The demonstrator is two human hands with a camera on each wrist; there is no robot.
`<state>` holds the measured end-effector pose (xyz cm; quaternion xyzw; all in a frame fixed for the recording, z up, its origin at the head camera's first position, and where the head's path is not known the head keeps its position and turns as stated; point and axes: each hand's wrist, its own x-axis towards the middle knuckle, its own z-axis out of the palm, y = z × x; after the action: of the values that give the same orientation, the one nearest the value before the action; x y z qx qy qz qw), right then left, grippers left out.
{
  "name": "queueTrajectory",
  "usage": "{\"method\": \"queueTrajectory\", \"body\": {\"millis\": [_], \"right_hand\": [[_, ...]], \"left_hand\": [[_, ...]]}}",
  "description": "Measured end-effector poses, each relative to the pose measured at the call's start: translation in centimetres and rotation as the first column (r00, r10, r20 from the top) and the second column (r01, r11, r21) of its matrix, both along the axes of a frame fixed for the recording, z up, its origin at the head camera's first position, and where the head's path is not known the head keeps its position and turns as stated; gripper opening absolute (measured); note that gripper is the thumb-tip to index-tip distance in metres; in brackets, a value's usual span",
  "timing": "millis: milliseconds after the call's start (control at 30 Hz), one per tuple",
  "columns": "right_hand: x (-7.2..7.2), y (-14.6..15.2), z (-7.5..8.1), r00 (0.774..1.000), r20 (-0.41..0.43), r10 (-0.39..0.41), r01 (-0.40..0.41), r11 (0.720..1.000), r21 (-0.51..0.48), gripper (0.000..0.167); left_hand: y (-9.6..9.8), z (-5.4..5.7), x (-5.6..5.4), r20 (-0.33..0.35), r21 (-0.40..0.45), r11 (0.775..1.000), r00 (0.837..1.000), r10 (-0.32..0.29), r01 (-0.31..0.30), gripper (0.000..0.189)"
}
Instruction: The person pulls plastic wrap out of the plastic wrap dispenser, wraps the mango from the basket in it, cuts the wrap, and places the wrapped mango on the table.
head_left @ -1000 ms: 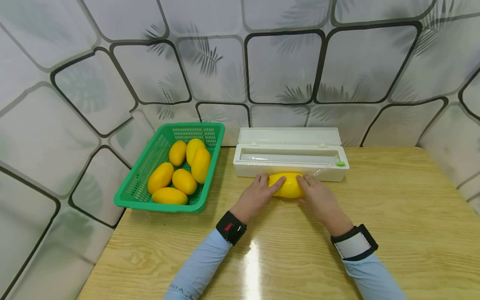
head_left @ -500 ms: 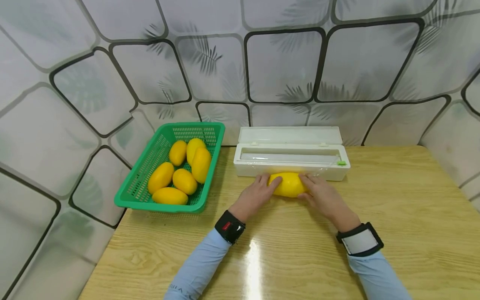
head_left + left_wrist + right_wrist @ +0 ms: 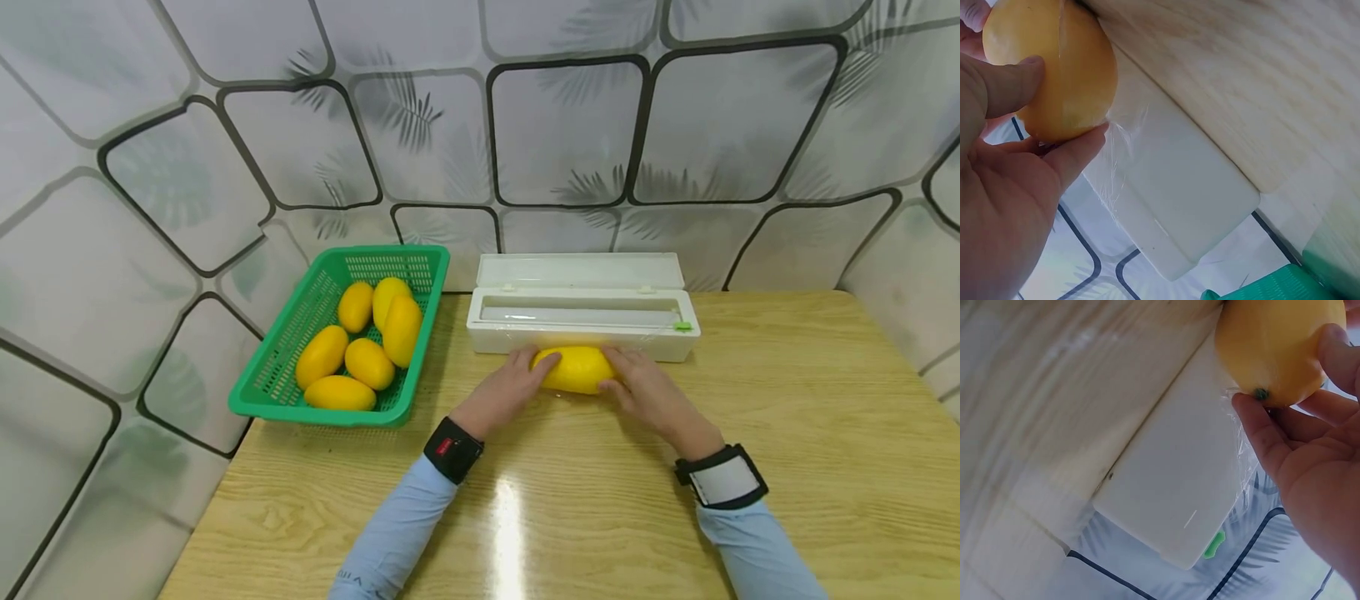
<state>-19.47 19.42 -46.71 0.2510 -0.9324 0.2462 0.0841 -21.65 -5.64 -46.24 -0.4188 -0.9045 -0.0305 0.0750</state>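
Both hands hold a yellow mango (image 3: 576, 371) by its two ends, just before the white cling film dispenser (image 3: 495, 340). My left hand (image 3: 504, 393) has its thumb over the near side and its fingers at the left end. At the opposite end, my right hand (image 3: 654, 396) grips in the same way. Clear film (image 3: 1124, 132) stretches from the mango to the dispenser and clings around the fruit, with an edge line across its skin in the left wrist view. A dark green stem spot (image 3: 1261, 394) shows at the mango's right end.
The dispenser's lid (image 3: 581, 271) stands open at the back, and a green slider (image 3: 682, 327) sits at its right end. On the left, a green basket (image 3: 315, 412) holds several mangoes (image 3: 402, 329). A patterned wall covering (image 3: 570, 133) rises behind the wooden table (image 3: 600, 517).
My right hand has shifted slightly right and my left hand slightly left. The mango has turned a little between them, still in front of the dispenser. Basket and dispenser stay put.
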Motion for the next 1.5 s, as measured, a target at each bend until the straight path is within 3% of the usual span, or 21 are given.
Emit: {"method": "queueTrajectory", "body": {"millis": [167,400,667,967,1167,1500], "right_hand": [[0.0,0.0,0.2,1.0,-0.005,0.02,-0.02,1.0,-0.017,0.053],[-0.3,0.2,0.6,0.998,0.07,0.001,0.007,0.993,-0.114,0.052],[-0.2,1.0,0.5,0.996,0.082,-0.024,0.028,0.999,-0.046,0.049],[0.1,1.2,1.1,0.986,-0.094,-0.139,0.15,0.98,0.128,0.027],[0.4,1.6,1.5,0.975,-0.198,-0.103,0.128,0.985,0.119,0.028],[0.3,1.8,1.2,0.963,-0.266,-0.046,0.075,0.992,0.102,0.038]], "left_hand": [[-0.3,0.3,-0.1,0.052,0.014,1.0,0.999,-0.01,0.009,0.07],[-0.6,0.3,-0.2,0.07,0.057,0.998,0.997,-0.014,0.01,0.071],[-0.7,-0.2,0.0,-0.002,0.042,0.999,1.0,0.005,-0.005,0.066],[-0.3,-0.4,0.3,-0.05,0.0,0.998,0.997,0.06,-0.06,0.065],[0.0,-0.3,0.5,-0.072,-0.025,0.997,0.995,0.07,-0.072,0.062],[-0.1,-0.6,0.3,-0.057,-0.022,0.996,0.995,0.086,-0.088,0.068]]}}
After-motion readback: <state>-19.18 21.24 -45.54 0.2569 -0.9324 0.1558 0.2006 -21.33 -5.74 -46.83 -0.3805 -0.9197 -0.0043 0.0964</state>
